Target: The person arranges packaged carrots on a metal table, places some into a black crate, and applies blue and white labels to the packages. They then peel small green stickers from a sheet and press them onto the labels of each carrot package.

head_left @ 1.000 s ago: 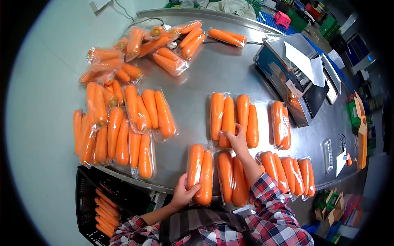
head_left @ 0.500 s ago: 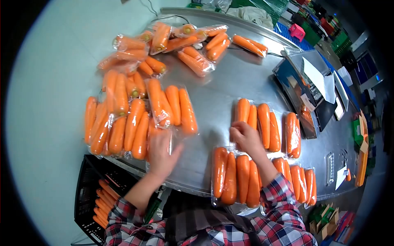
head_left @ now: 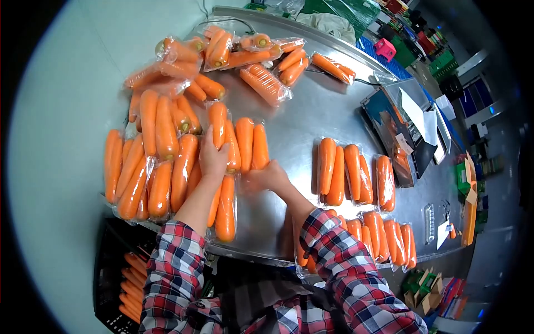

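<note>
A clear bag of three carrots lies on the steel table, just right of the big pile. My left hand grips its left side, fingers over the leftmost carrot. At the bag's lower right edge my right hand is curled on the plastic. Another bagged pair of carrots lies directly below my left hand, near the table's front edge. Both sleeves are red plaid.
Several bagged carrots are piled at the left and at the far end. More bags lie in rows to the right and front right. A scale stands at the right. A black crate of loose carrots sits below the table.
My left hand let go of a pack at the front edge and reached up left to the three-carrot bag. My right hand left the right-hand packs and came across to the same bag.
</note>
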The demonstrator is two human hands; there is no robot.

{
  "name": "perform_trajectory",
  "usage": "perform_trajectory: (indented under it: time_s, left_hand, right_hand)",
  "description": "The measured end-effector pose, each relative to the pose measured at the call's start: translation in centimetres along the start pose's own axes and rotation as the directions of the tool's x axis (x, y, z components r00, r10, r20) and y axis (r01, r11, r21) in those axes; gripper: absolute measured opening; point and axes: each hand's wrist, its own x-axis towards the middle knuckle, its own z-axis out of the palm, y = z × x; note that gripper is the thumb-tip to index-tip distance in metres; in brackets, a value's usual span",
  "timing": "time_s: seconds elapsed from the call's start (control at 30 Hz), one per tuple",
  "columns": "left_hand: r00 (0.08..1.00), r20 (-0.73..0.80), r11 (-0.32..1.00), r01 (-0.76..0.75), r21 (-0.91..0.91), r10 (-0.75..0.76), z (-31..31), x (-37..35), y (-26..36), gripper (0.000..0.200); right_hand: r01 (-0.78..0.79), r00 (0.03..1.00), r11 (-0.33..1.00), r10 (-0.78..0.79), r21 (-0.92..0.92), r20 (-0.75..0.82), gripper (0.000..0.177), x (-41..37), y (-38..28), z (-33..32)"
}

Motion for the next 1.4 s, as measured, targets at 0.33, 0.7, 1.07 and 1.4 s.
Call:
perform_trajectory:
  time_s: [0.33, 0.7, 1.07, 1.4]
  left_hand:
    - [0.965, 0.250, 0.799, 0.216, -0.561, -0.085, -2.5, -14.3, 1.9, 0.053]
    - [0.792, 0.608, 0.993, 0.108, -0.054, -0.053, -3.2, -23.2, 3.0, 0.051]
    - [0.888, -0.345, 0.939, 0.220, -0.264, -0.305, -12.8, -17.4, -1.9, 0.042]
    - [0.670, 0.100, 0.284, 0.439, -0.852, -0.736, -8.7, -16.2, -1.3, 0.057]
  right_hand:
    - [0.027, 0.900, 0.974, -0.121, -0.224, -0.418, 0.081, -6.2, 4.7, -8.6]
    - [0.246, 0.918, 0.543, -0.398, -0.803, 0.012, 0.043, -6.5, -2.2, -9.2]
    - [-0.070, 0.945, 0.943, -0.043, 0.326, 0.325, 0.075, -1.9, -0.2, 6.4]
    - [0.071, 0.997, 0.930, -0.058, 0.361, -0.046, 0.062, -1.0, 2.4, 6.6]
